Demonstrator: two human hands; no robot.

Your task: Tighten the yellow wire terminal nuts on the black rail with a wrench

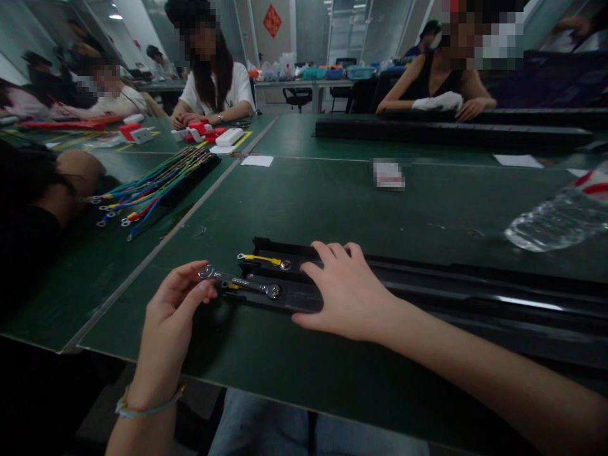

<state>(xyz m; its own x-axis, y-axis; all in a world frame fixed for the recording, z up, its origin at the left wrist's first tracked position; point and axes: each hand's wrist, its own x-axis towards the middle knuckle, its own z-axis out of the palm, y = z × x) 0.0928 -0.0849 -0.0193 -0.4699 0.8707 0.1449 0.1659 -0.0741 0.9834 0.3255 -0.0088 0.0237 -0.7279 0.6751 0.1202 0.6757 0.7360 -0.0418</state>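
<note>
My left hand (178, 307) pinches one end of a shiny combination wrench (240, 280) between thumb and fingers. The wrench's other end sits around a fastener on the nearer of two long black metal channels (304, 296). A short yellow cable (260, 259) with ring lugs is bolted to the farther channel, its free lug sticking out past the end. Part of a second yellow cable (232, 286) shows beneath the wrench. Across both channels my right hand (349, 291) lies with fingers spread, pressing on them close to the bolted ends.
On the left lies a bundle of coloured cables (156, 183) with ring lugs, beside a person's arm. A plastic bottle (558, 215) rests on its side at right. More black channels (451, 134) lie across the green table (304, 196), where co-workers sit.
</note>
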